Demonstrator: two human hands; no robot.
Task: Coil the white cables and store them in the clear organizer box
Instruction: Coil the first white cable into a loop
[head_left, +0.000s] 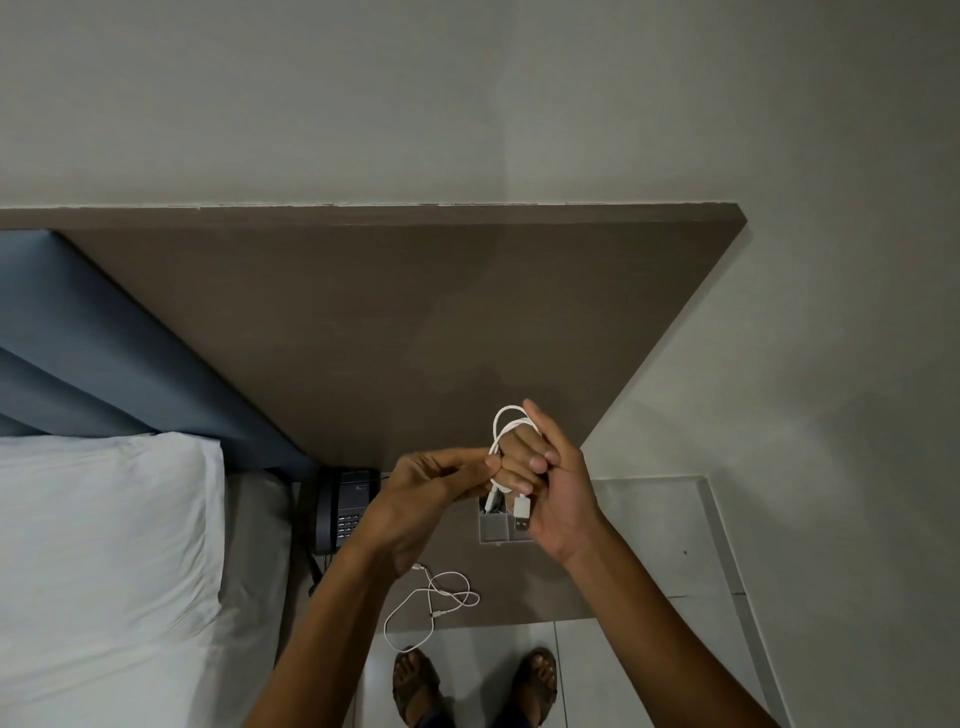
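A white cable (500, 427) is looped around the fingers of my right hand (556, 483), and its USB plug (521, 513) hangs down below my fingers. My left hand (428, 493) pinches the same cable next to my right fingers. Both hands are raised above the clear organizer box (493, 527), which stands on the brown bedside table (519, 587) and is partly hidden by my hands. A second white cable (434, 597) lies loose and tangled on the table's front edge, with one loop hanging over it.
A dark telephone (343, 512) stands on the table's left part, next to the bed with its white pillow (104, 519). A brown headboard panel (389, 312) rises behind. My sandalled feet (472, 686) stand on the tiled floor below.
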